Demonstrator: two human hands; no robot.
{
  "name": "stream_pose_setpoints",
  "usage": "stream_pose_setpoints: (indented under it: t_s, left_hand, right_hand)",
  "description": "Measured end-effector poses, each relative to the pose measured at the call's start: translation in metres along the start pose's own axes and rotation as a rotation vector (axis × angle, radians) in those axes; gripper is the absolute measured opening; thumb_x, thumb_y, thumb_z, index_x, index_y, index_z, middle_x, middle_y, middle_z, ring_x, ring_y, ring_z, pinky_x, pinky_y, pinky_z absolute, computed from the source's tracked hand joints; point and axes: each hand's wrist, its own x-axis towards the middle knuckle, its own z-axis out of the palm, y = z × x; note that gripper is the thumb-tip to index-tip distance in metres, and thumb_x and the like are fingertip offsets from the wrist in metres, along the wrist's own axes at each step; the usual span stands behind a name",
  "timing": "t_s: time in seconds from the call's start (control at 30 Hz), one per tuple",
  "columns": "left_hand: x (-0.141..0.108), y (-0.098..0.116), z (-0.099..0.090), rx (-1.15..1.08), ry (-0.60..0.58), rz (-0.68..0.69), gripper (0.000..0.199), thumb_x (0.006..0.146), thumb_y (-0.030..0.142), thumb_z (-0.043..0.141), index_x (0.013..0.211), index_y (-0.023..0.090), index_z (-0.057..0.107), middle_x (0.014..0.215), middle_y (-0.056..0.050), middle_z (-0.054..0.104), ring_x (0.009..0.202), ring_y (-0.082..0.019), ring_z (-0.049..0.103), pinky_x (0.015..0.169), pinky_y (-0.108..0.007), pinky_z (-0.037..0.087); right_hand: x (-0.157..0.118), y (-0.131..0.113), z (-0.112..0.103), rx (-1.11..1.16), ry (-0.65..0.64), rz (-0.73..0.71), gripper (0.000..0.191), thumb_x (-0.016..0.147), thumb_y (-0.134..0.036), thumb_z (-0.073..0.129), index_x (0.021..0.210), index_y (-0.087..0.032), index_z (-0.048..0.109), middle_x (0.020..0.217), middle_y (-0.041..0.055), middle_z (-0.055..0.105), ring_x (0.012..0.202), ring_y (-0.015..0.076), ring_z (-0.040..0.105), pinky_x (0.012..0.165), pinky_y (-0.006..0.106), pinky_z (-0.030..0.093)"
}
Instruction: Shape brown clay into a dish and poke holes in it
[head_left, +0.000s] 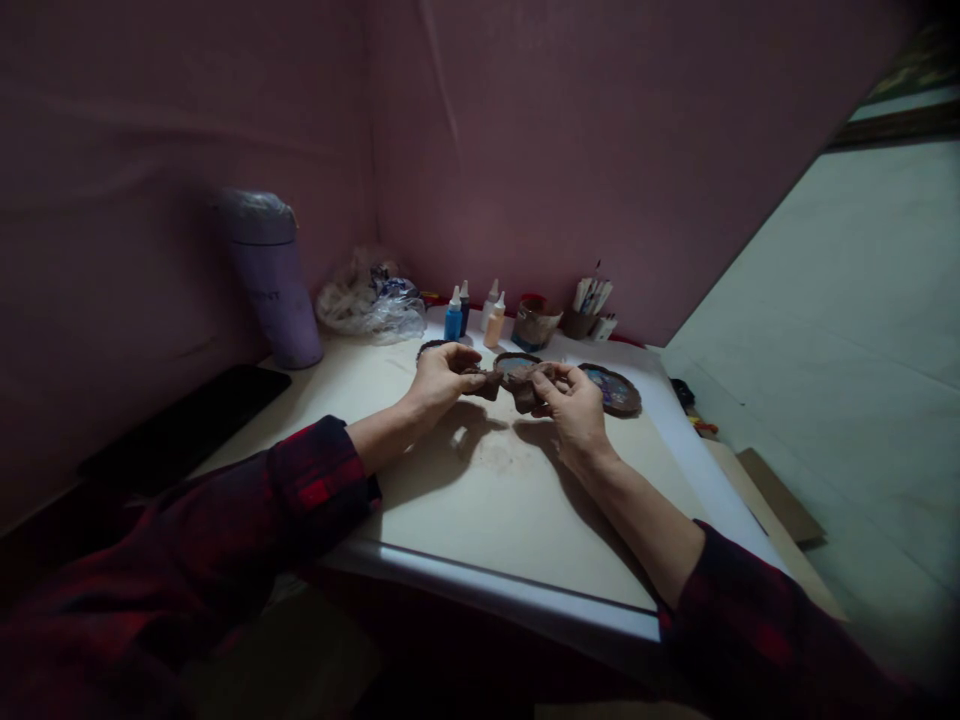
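Above the middle of the pale table, my left hand (442, 378) pinches a small lump of brown clay (487, 386). Close beside it, my right hand (574, 402) grips a larger brown clay lump (523, 390). The two lumps almost meet; I cannot tell whether they touch. Behind my hands lies a round dish with a brown rim and bluish inside (517, 362). A similar dish with a blue and purple inside (613, 390) rests right of my right hand. A third dark-rimmed piece (430, 347) is partly hidden behind my left hand.
Several dropper-tipped paint bottles (453, 316) stand at the back, near a stained tub (535, 325) and a holder with brushes (579, 322). A purple tumbler (276, 290), a crumpled plastic bag (375, 305) and a black flat object (187, 425) are at left. The table's front edge (510, 588) is near me.
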Motion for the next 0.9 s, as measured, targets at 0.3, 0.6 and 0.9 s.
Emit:
stream_pose_setpoints:
  t_s: [0.3, 0.6, 0.9]
  left_hand:
    - [0.01, -0.013, -0.002, 0.37, -0.106, -0.042, 0.027, 0.058, 0.004, 0.071, 0.084, 0.011, 0.065, 0.072, -0.001, 0.065, 0.066, -0.013, 0.06, 0.061, -0.023, 0.048]
    - [0.012, -0.022, -0.005, 0.59, -0.225, 0.052, 0.022, 0.059, 0.006, 0.066, 0.08, 0.013, 0.068, 0.078, -0.003, 0.07, 0.073, -0.016, 0.064, 0.066, -0.025, 0.05]
    - [0.016, -0.023, -0.008, 0.526, -0.119, 0.168, 0.019, 0.061, 0.009, 0.067, 0.079, 0.013, 0.069, 0.079, -0.003, 0.071, 0.073, -0.015, 0.064, 0.071, -0.027, 0.051]
  right_hand:
    - [-0.002, 0.003, 0.002, -0.428, -0.214, -0.177, 0.019, 0.074, -0.028, 0.065, 0.089, -0.017, 0.068, 0.089, 0.0068, 0.074, 0.082, 0.0209, 0.068, 0.077, 0.035, 0.053]
    - [-0.002, 0.006, -0.001, -0.637, -0.277, -0.219, 0.03, 0.072, -0.02, 0.068, 0.102, -0.02, 0.068, 0.097, 0.0053, 0.074, 0.089, 0.0217, 0.068, 0.085, 0.037, 0.051]
    - [-0.002, 0.001, -0.001, -0.485, -0.144, -0.313, 0.028, 0.073, -0.014, 0.062, 0.1, -0.022, 0.067, 0.097, 0.0043, 0.074, 0.089, 0.021, 0.069, 0.084, 0.035, 0.055]
